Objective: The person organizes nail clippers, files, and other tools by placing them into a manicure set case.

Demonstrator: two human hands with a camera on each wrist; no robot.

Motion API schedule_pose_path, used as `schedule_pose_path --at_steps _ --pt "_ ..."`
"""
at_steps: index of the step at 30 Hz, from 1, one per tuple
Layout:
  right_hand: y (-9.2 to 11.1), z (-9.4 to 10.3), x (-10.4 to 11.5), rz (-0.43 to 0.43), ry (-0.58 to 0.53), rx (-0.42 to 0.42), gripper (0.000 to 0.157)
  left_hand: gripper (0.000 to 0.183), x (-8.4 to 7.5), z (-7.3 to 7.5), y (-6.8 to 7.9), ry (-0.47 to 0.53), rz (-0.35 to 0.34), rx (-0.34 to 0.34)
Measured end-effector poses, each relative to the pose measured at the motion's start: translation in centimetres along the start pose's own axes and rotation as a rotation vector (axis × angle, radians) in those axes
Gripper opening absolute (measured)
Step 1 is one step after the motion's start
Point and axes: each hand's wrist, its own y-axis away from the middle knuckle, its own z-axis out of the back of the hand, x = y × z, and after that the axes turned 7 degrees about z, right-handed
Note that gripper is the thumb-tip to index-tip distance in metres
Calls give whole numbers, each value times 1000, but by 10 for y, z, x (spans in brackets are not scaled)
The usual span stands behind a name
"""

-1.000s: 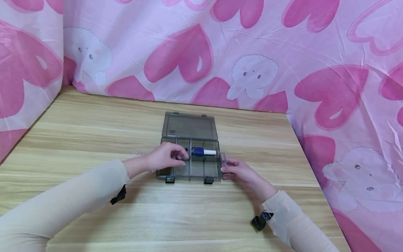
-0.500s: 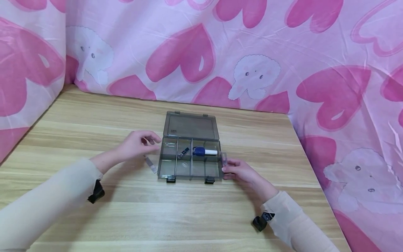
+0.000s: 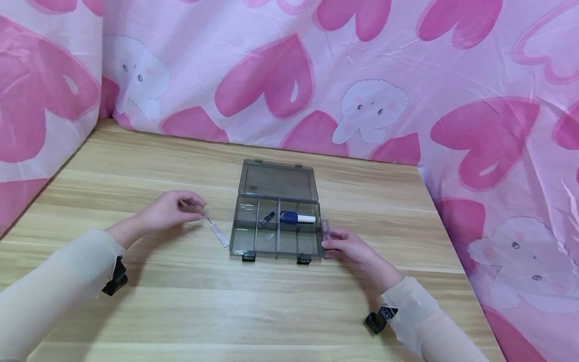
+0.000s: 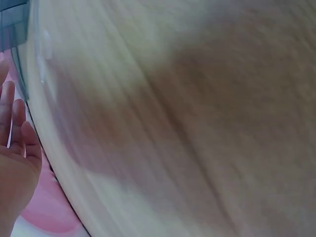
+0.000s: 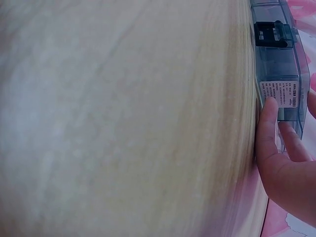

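A smoky clear compartment box [image 3: 265, 253] lies on the table, its lid [image 3: 279, 182] folded back. Inside are a dark blue nail polish bottle [image 3: 289, 217] with a white cap and a small dark flat item [image 3: 269, 217]. My left hand [image 3: 169, 207] is left of the box, fingers loosely bent. Close by its fingertips, a thin whitish strip [image 3: 219, 235] slants toward the box. In the left wrist view, the fingers [image 4: 19, 126] are relaxed. My right hand [image 3: 353, 246] rests against the box's right end, beside a clear tab [image 3: 325, 229]; one digit touches the printed label [image 5: 282, 94].
The wood-grain table [image 3: 253, 311] carries the box near its middle. Two black latches, one the left latch [image 3: 248, 257], stick out from its front edge. A pink heart-patterned cloth [image 3: 271, 65] hangs behind and along both sides.
My left hand has left the box's inside and moved left, to the whitish strip. The small dark item, largely hidden before, shows in its compartment. My right hand stays at the box's end.
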Motion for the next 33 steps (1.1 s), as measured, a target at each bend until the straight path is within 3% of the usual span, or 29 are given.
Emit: schedule_pose_path --at_steps 7,15,33 --pt "0 0 0 0 -4 11 59 30 10 -2 2 24 36 42" --pt "-1 1 1 -1 16 27 58 24 23 -9 1 -16 -42 26" --pt "0 4 2 -14 34 31 57 12 22 -11 -1 -68 -86 0"
